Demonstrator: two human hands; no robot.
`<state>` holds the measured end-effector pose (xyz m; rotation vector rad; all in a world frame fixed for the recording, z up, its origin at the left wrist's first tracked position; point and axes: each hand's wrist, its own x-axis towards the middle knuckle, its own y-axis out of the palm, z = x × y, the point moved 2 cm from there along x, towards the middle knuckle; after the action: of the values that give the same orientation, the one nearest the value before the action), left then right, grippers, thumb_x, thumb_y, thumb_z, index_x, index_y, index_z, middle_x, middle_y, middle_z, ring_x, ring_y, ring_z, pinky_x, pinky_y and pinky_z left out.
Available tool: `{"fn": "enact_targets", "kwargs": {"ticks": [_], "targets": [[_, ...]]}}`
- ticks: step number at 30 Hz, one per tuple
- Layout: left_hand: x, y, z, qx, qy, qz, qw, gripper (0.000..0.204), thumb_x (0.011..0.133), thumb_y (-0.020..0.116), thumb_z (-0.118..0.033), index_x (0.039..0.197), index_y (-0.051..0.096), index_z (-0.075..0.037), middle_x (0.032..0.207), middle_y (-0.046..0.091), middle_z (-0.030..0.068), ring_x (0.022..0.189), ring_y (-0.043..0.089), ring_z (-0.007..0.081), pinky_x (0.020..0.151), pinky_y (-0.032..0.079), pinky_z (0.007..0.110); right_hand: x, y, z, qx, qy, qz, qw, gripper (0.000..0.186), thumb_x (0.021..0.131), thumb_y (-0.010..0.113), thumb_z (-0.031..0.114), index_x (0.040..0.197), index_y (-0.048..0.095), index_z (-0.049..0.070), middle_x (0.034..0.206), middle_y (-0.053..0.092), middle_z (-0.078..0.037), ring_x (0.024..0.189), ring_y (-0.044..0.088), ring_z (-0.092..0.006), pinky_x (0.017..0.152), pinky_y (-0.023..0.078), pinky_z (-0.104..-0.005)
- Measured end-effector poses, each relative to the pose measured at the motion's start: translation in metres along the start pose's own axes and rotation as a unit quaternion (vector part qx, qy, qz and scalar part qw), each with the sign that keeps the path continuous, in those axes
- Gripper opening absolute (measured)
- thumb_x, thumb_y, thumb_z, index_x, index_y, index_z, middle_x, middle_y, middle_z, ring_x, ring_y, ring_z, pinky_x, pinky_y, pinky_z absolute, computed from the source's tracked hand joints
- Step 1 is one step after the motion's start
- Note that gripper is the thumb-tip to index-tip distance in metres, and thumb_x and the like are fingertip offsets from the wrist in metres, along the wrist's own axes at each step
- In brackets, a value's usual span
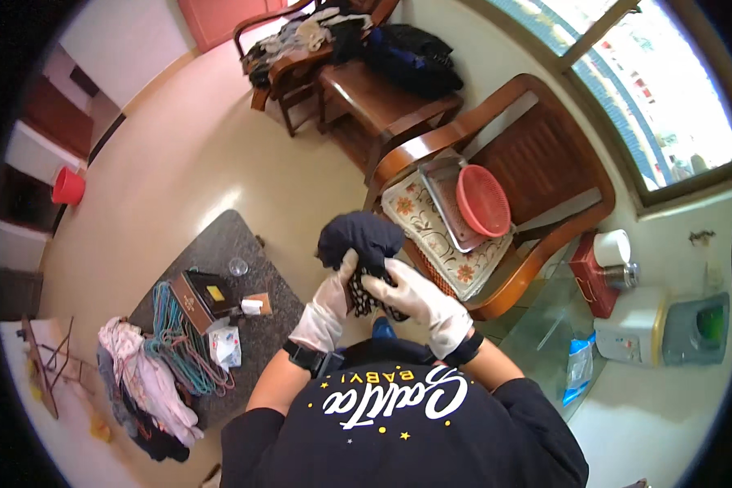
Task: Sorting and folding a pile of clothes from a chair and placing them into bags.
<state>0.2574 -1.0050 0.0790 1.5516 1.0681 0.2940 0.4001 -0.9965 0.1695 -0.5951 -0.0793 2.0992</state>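
A bunched dark navy cloth point(360, 236) with a black-and-white spotted part hanging below it is held up in front of my body. My left hand point(330, 299), in a whitish glove, is closed on its left side with the thumb up against the spotted part. On the right side, my gloved right hand point(419, 297) grips the same cloth, thumb pointing inward across the spots. Folds of the fabric hide some of my fingertips. Whether the navy and spotted parts are one garment, I cannot tell.
To the left, a dark stone table point(256, 244) bears coiled ropes point(169, 329), a brown box point(193, 301), a small glass and piled clothes point(146, 366). A wooden armchair point(537, 171) ahead right holds a red basket point(484, 201) on a tray. A glass surface point(537, 346) lies right.
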Motion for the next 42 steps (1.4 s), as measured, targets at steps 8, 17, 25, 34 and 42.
{"fn": "enact_targets", "kwargs": {"ticks": [8,17,25,34,42], "targets": [[0.016,0.003,-0.033,0.242,0.177,-0.171,0.939,0.038,0.099,0.040,-0.021,0.125,0.053,0.005,0.120,0.061,0.0153,0.105,0.063,0.0221,0.094,0.051,0.035,0.050,-0.070,-0.039,0.195,0.024,-0.018,0.980,0.041,0.096,0.054,0.030,0.123,0.055,-0.001,0.105,0.063,-0.006,0.097,0.056,-0.0128,0.085,0.045,-0.0262],[0.045,0.003,-0.100,0.500,0.171,-0.237,0.816,0.044,0.101,0.043,-0.030,0.125,0.055,0.006,0.120,0.064,0.0098,0.113,0.060,0.0207,0.098,0.044,0.031,0.168,-0.052,-0.030,0.000,-0.049,-0.095,0.994,0.066,0.086,0.064,0.040,0.133,0.045,-0.002,0.126,0.054,-0.027,0.119,0.053,-0.0319,0.101,0.040,-0.0355],[0.129,0.009,-0.217,0.101,0.097,-0.108,0.984,0.053,0.096,0.053,-0.040,0.130,0.052,0.001,0.123,0.061,0.0088,0.109,0.060,0.0177,0.098,0.046,0.031,0.283,-0.106,0.030,0.239,0.022,-0.102,0.965,0.025,0.093,0.061,0.023,0.101,0.061,-0.001,0.087,0.061,0.002,0.082,0.052,-0.0074,0.075,0.044,-0.0243],[0.186,-0.002,-0.341,0.217,0.195,-0.123,0.949,0.048,0.097,0.054,-0.033,0.128,0.050,0.004,0.118,0.062,0.0115,0.102,0.064,0.0186,0.090,0.052,0.031,0.389,-0.144,0.067,0.451,0.066,-0.068,0.887,0.031,0.096,0.057,0.029,0.112,0.064,0.004,0.096,0.068,-0.001,0.081,0.062,-0.0090,0.072,0.049,-0.0234],[0.245,-0.047,-0.432,-0.005,0.275,-0.070,0.959,0.046,0.101,0.036,-0.036,0.133,0.047,-0.004,0.125,0.059,0.0131,0.107,0.061,0.0256,0.094,0.052,0.039,0.507,-0.163,0.081,0.169,-0.035,0.023,0.985,0.082,0.090,0.065,0.034,0.147,0.018,0.000,0.140,0.041,-0.022,0.124,0.046,-0.0301,0.105,0.037,-0.0373]]}}
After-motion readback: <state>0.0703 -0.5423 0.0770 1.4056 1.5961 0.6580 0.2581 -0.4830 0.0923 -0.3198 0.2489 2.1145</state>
